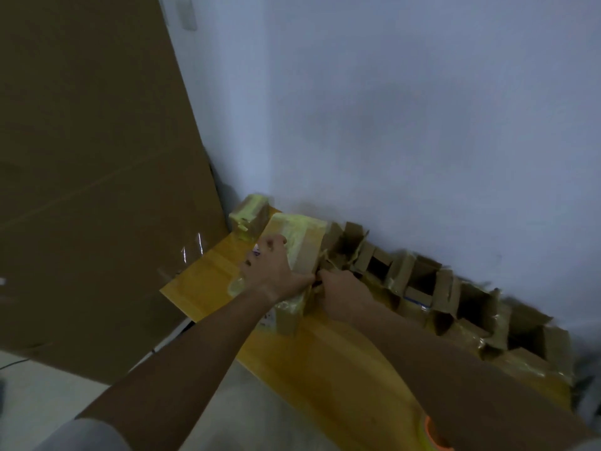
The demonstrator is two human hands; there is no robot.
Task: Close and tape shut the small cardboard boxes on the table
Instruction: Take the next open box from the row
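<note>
Pale wall (pixel 422 109) backs a yellow wooden table (pixel 341 369). Left hand (pixel 273 271) lies spread on a taped brown cardboard box (pixel 302 242); right hand (pixel 341 294) curls against that box's near side, grip unclear. Two taped boxes; about four open cardboard boxes (pixel 455 288) rightward.

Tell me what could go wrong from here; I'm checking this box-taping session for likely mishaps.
1. The left hand presses on a taped box that seems to sit atop another box; the stack could slip while the right hand works at its edge.
2. The open boxes are crowded along the wall, so the right forearm might bend their raised flaps.
3. The tape roll lies near the table edge under that arm and may get knocked off.
</note>
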